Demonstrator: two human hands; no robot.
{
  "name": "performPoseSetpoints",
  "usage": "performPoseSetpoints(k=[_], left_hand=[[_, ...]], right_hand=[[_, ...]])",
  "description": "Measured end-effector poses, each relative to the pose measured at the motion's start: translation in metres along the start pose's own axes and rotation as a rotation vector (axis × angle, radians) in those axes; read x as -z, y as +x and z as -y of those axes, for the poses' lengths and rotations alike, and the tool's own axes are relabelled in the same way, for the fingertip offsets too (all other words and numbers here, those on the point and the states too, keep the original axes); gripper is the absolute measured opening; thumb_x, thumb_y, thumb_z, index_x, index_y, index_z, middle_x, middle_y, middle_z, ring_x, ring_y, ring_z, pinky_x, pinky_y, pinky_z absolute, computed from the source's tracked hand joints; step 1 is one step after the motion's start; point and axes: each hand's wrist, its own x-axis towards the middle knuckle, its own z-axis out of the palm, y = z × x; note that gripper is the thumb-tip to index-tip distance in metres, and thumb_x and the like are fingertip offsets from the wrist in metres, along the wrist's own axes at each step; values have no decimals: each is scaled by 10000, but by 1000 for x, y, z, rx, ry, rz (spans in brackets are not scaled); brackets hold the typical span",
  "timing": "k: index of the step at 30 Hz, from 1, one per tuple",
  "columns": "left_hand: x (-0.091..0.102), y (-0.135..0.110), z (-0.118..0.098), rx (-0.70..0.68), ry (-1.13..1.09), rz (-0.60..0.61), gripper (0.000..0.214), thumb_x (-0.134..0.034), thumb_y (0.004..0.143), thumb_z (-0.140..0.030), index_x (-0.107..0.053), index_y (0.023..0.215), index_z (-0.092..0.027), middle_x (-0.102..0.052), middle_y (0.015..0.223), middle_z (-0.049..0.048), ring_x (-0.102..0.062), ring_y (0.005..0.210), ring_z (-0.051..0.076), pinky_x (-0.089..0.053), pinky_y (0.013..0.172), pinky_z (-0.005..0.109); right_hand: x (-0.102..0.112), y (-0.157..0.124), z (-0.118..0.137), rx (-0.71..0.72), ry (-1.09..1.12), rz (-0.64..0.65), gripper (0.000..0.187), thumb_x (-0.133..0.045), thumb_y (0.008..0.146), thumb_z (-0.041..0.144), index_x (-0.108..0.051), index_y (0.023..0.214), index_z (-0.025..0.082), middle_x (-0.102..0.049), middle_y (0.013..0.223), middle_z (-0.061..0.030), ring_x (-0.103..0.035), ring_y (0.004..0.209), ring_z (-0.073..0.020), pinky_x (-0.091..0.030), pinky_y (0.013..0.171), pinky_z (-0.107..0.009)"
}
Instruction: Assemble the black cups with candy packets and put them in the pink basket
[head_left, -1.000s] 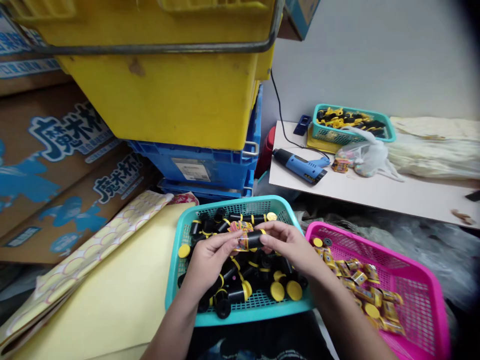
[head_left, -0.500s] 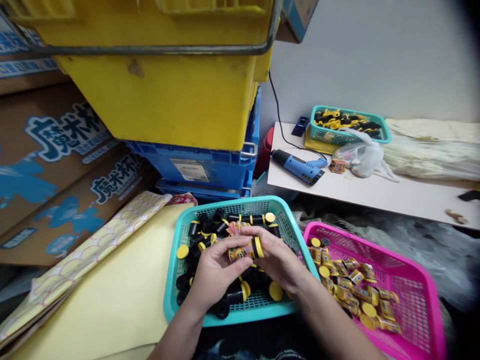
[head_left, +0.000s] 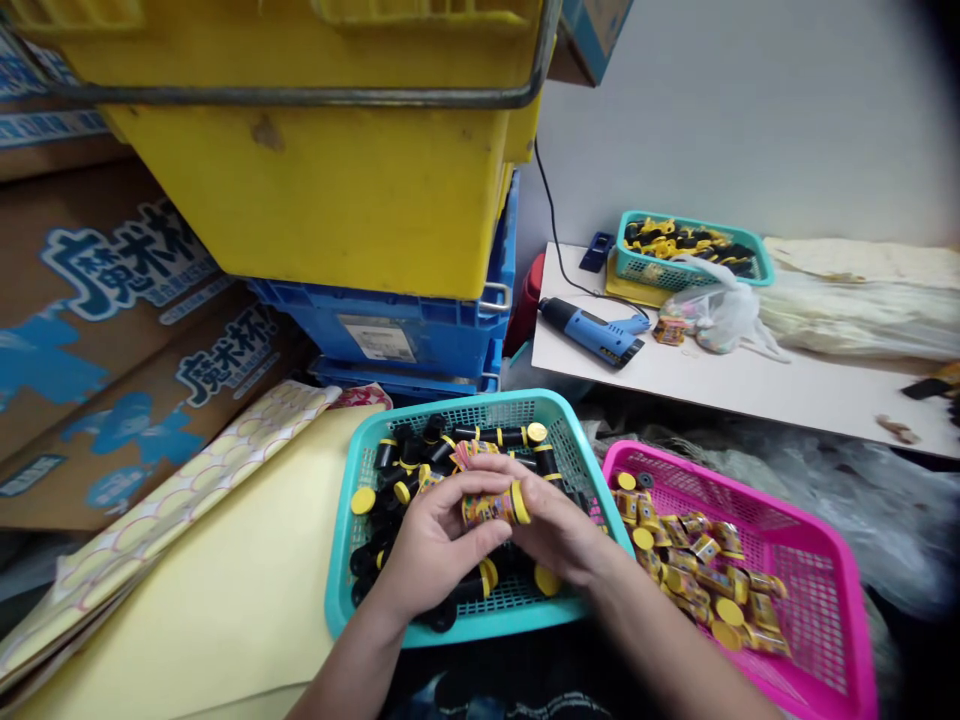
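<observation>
Crates (head_left: 315, 200) rise behind a teal basket (head_left: 339, 560) where many black tubes (head_left: 472, 587) look unsleeved; sleeved tubes (head_left: 763, 611) lie in a pink basket (head_left: 817, 610). Over the teal basket, the left hand (head_left: 427, 555) grips a sleeved piece (head_left: 486, 509); the right hand's (head_left: 559, 528) fingers cup its capped end.

One yellow-capped canister (head_left: 491, 509) sat between the fingers (head_left: 480, 543). Beneath them stood one teal mesh basket (head_left: 335, 560), to their right one pink mesh basket (head_left: 808, 600), and beyond them, rightward, a second teal basket (head_left: 652, 271) with one blue heat gun (head_left: 589, 328) and one white plastic bag (head_left: 729, 316) nearby.
</observation>
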Motion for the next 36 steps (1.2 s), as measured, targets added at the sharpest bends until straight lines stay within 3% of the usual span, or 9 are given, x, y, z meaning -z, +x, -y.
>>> performPoseSetpoints(k=[5,11,15,20,24,26,29,31,36], left_hand=[[-2,-1,-1,-41,83,-42,268,-809,631,-137,-750,877,-226,-767,916,36,-701,922,212,-549,859,300],[-1,-2,2,-37,135,1,260,-815,630,-157,-757,876,-221,-769,924,49,-697,912,220,-524,889,323],[0,-1,4,57,45,23,270,-801,668,-229,-723,925,-204,-742,970,65,-685,910,211,-534,810,287],[3,-3,8,191,-188,106,694,-829,656,-299,-499,1265,-257,-714,1024,70,-691,865,182,-528,785,268],[2,-1,13,277,-291,224,869,-819,663,-373,-360,1392,-256,-699,1072,121,-688,949,236,-528,829,324],[-3,1,17,331,-306,176,840,-815,676,-339,-379,1388,-252,-696,1083,126,-683,979,254,-537,832,346],[-15,3,24,394,-292,57,677,-788,706,-285,-478,1306,-237,-686,1108,108,-699,925,232,-557,793,337],[-19,4,26,398,-279,57,596,-760,730,-306,-513,1266,-220,-683,1115,106,-700,924,229,-562,791,340],[14,9,18,250,78,-72,422,-667,792,-375,-608,1171,-199,-707,1091,106,-670,1000,227,-527,874,354]], right_hand=[[0,3,-9,-33,84,68,742,-719,640,658,-602,1223,214,-582,1284,-138,-532,1204,-281,-402,1002,-404],[7,2,-15,18,-8,16,626,-768,642,582,-650,1143,227,-625,1204,-106,-543,1180,-255,-410,988,-378],[7,1,-12,73,-62,30,648,-519,791,704,-584,1244,246,-565,1313,-117,-519,1228,-279,-421,986,-429],[12,-20,6,469,-718,-48,463,-705,790,397,-592,1232,316,-585,1296,-62,-479,1254,-266,-351,1065,-470],[23,-58,24,639,-1007,-284,144,-651,841,213,-700,944,300,-703,874,-42,-622,938,-237,-470,913,-443],[25,-70,25,584,-1101,-379,233,-660,836,223,-676,1058,294,-701,995,-61,-625,993,-246,-487,905,-427],[19,-67,9,448,-1267,-326,550,-705,799,314,-527,1318,273,-598,1292,-98,-559,1186,-267,-473,979,-409],[17,-60,-2,459,-1302,-336,485,-644,846,320,-525,1313,259,-624,1251,-94,-595,1142,-240,-498,949,-373],[55,-84,17,407,-1553,-865,361,-578,856,401,-617,1164,218,-688,1054,-120,-649,948,-289,-531,798,-431]])
